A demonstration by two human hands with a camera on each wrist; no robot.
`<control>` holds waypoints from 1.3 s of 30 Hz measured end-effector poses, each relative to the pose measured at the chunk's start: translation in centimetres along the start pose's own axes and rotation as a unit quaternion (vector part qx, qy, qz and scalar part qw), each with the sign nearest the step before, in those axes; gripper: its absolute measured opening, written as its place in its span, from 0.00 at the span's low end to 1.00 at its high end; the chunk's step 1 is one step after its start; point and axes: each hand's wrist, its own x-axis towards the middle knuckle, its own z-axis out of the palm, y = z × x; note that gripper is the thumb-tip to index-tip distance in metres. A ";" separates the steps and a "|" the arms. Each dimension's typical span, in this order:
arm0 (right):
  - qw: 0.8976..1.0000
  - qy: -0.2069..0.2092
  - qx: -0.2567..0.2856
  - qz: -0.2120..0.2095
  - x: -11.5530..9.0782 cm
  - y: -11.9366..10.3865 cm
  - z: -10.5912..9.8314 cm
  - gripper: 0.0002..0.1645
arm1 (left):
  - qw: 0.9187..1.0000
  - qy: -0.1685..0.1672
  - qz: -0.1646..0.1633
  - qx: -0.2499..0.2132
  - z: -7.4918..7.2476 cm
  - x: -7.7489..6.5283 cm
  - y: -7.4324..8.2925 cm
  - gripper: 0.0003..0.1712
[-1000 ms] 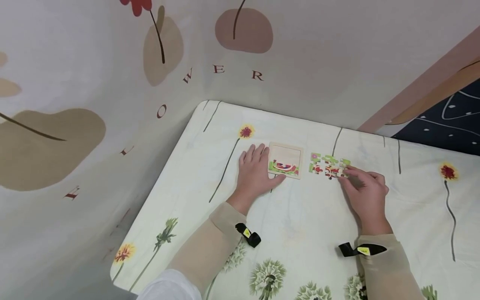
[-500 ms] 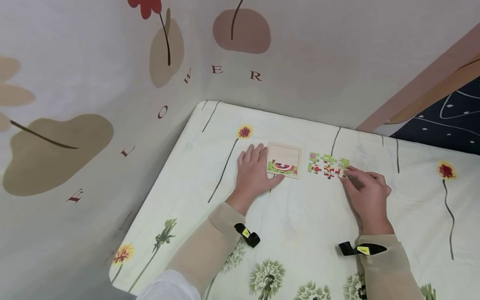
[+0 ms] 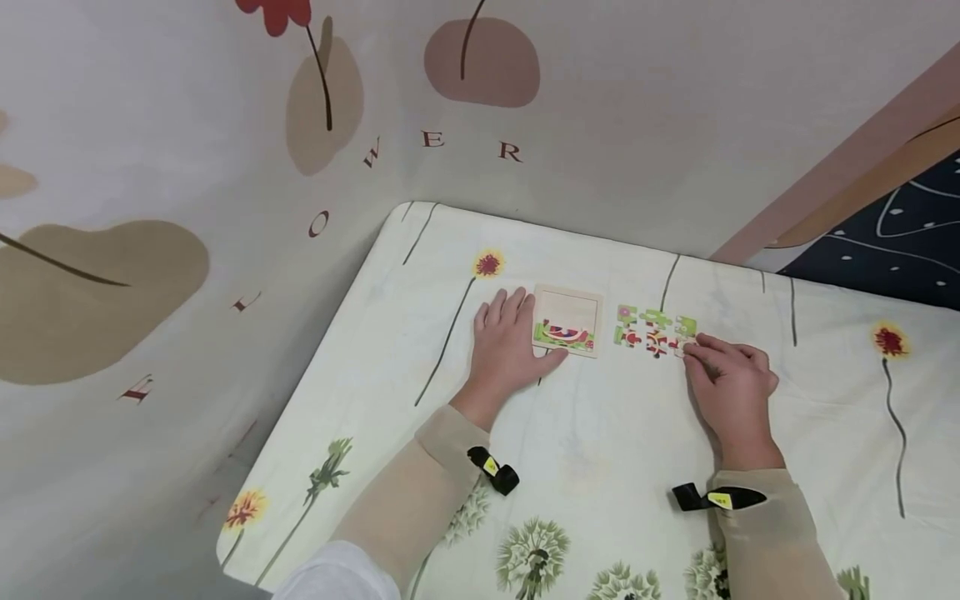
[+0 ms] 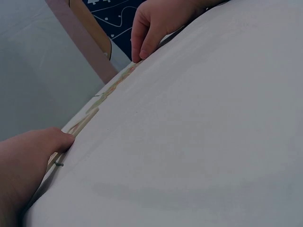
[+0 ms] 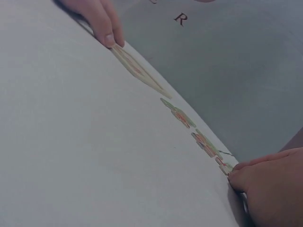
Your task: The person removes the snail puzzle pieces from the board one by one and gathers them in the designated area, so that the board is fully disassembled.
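My left hand [image 3: 506,346] lies with its fingers straight along the left side of a small wooden puzzle frame [image 3: 570,302], its thumb at the bottom edge. The frame's lower row holds fitted, colourful pieces; bare wood shows above them. To the right of it, loose jigsaw pieces [image 3: 657,319] in green, red and white lie in two rows. At the right end of the lower row, the thumb and index finger of my right hand [image 3: 731,383] pinch a puzzle piece [image 3: 681,342], partly hidden by the fingertips. The right wrist view shows these fingertips [image 5: 234,176] low at the cloth.
A white cloth [image 3: 592,433] printed with flowers covers the table, whose rounded edge runs close to a fabric wall [image 3: 622,158] behind and at the left. Black straps with small devices are on both sleeved wrists.
My right fingertips have shifted slightly and closed in on the piece at the right end of the lower row. The left hand and the frame stay in place.
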 end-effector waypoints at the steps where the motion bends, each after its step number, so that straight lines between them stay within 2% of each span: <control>1: 1.000 -0.002 -0.001 0.002 0.0 0.0 0.0 0.13 | 1.000 0.000 0.001 -0.001 0.0 0.0 0.0 0.61; 6: 1.000 -0.007 -0.003 0.013 0.1 -0.2 -0.1 0.14 | 1.000 -0.001 0.001 -0.002 -0.1 0.0 0.0 0.61; 11: 1.000 0.010 0.016 0.021 0.2 -0.4 -0.1 0.16 | 1.000 -0.004 -0.001 -0.001 -0.1 0.0 0.0 0.62; 21: 0.997 0.029 0.048 -0.056 0.4 -2.8 1.4 0.12 | 1.000 -0.003 -0.004 -0.003 -0.2 0.0 0.1 0.62; 39: 0.989 -0.009 0.087 -0.119 0.3 -7.7 5.7 0.10 | 1.000 -0.001 -0.005 0.000 -0.3 0.0 0.1 0.62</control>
